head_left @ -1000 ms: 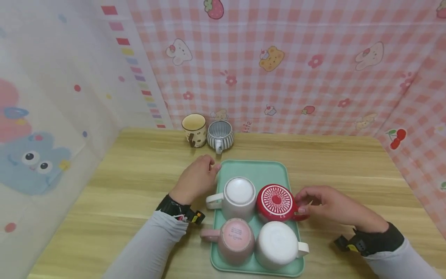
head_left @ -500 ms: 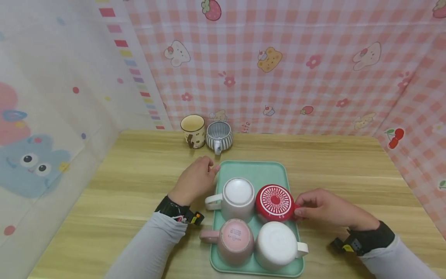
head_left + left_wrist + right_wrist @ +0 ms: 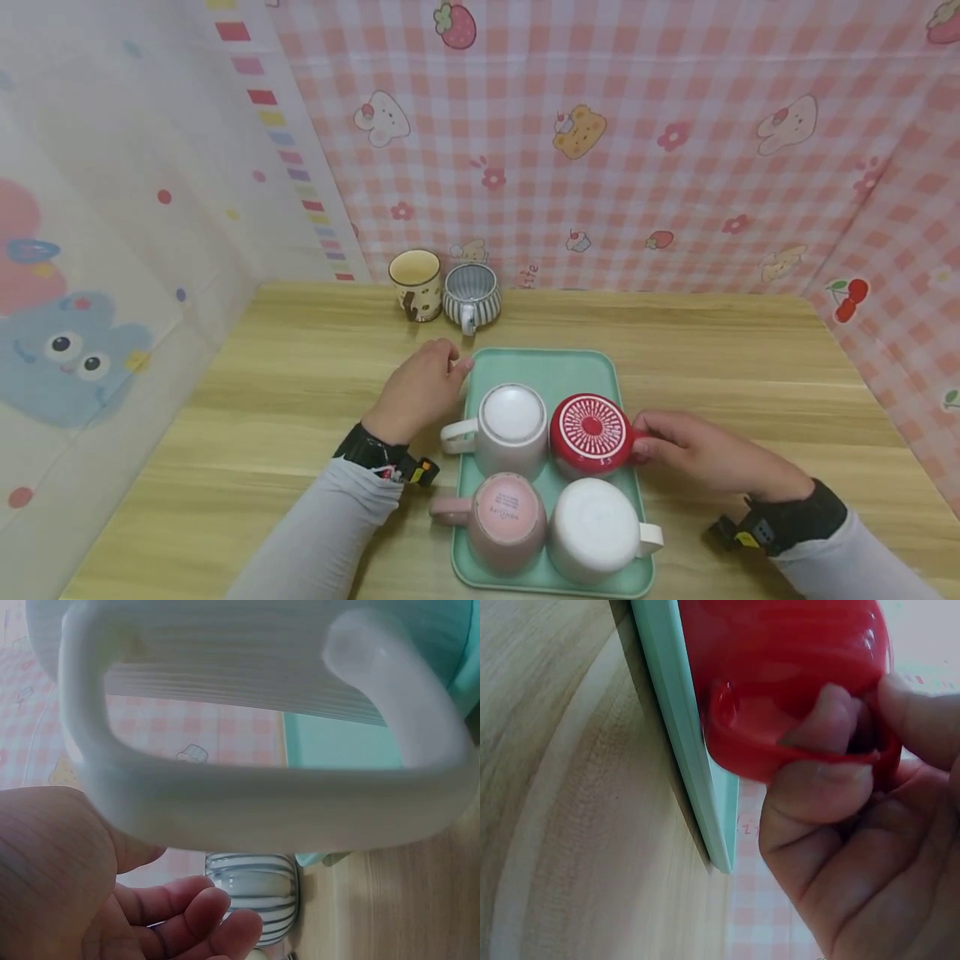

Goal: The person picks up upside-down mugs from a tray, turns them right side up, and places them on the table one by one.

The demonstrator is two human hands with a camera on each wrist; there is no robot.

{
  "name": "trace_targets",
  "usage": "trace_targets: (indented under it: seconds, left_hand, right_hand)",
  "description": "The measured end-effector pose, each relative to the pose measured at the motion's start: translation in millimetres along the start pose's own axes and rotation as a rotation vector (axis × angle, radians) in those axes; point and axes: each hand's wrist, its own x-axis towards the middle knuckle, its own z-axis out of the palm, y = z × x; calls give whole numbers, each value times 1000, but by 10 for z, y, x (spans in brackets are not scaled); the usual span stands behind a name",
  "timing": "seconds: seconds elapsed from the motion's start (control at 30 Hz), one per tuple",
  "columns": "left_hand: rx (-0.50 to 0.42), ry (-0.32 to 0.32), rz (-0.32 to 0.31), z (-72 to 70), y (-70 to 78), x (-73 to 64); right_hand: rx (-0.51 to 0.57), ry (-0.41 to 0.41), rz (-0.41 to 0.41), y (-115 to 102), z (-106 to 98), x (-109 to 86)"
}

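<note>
Red mug [image 3: 591, 427] shifted slightly, right grip [image 3: 701, 454] pinching handle [image 3: 744, 755]; left grip [image 3: 418, 388] loose; green tray [image 3: 543, 367] holds three other upturned mugs [image 3: 508, 512]

And at the left hand [image 3: 422, 390], a black wristband [image 3: 369, 450], small dark camera [image 3: 422, 472] showing yellow and orange, rumpled pale grey sleeve [image 3: 322, 521]! Over to the right hand [image 3: 693, 450]: wide black strap [image 3: 808, 515], boxy camera [image 3: 738, 535], yellow patch [image 3: 747, 539], matching grey cuff [image 3: 828, 546]!

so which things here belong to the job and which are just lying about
Likely part of the job:
red mug, handle in the right grip
green tray
pink mug, far white mug, near white mug, upside down on the tray

Seemingly just standing about, off the tray:
yellow mug
striped cup
</note>
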Motion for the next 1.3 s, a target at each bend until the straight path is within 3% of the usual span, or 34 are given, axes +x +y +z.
trace_targets:
  seconds: [0.13,0.37,0.6,0.93,1.13,1.3]
  left_hand:
    - [-4,0,1,5,0,-3]
    - [2,3,-1,0,1,-3]
    - [-7,-2,-17,1,18,-4]
    - [-3,1,-10,23,14,2]
    - [8,7,1,15,10,8]
    - [3,8,3,23,4,-9]
  right_hand:
    - [-17,18,51,-40,-10,-4]
    - [-92,100,56,-17,-13,5]
    - [-91,170,88,-7,-25,-4]
    - [100,251,130,-107,-155,-67]
    - [293,283,176,-185,-259,-53]
    - [487,281,132,-263,-312,-8]
